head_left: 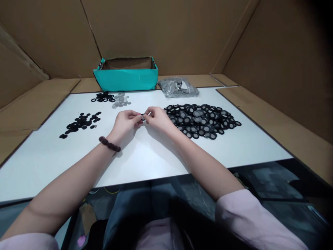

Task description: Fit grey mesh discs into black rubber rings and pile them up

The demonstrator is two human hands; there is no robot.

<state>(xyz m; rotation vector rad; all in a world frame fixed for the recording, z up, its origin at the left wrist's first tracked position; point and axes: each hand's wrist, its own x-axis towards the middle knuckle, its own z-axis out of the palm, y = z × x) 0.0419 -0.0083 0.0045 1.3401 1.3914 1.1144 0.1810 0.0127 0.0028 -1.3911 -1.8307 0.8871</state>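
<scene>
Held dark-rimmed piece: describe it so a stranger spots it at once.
Over the white tabletop, find where the left hand and right hand meet. The dark-rimmed piece is pinched between them, while the black-rimmed discs beside the right hand lie heaped.

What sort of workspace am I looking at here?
Probably a small-parts workstation: a white tabletop walled with cardboard panels, bearing a large pile of black-rimmed discs and a clear bag of grey pieces.
</scene>
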